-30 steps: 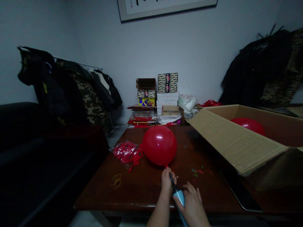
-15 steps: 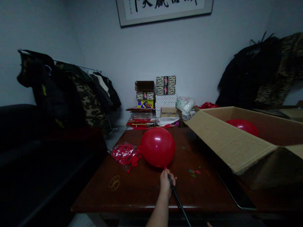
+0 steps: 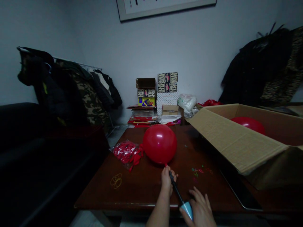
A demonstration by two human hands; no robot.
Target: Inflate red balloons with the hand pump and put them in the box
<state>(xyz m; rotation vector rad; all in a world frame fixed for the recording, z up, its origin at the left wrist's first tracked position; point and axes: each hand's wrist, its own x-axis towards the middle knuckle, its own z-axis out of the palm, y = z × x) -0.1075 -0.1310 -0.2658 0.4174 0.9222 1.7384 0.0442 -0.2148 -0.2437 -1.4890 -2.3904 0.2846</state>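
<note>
A round, inflated red balloon rests over the table with its neck toward me. My left hand is closed around that neck and the black tip of a hand pump. From there the dark shaft of the balloon pump slants down to the right and ends in a light blue body. My right hand has its thumb and palm against the blue part, its other fingers partly spread. Left of the balloon lies a clear bag of uninflated red balloons, some spilling out.
On the dark wooden table lie yellow rubber bands, small coloured bands and a black flat device. An open cardboard box with another red balloon stands at the right. Stacked boxes are at the back.
My right hand has come up into view with the pump's blue body, which was out of sight below. The balloon and my left hand keep their hold; the view has tilted slightly.
</note>
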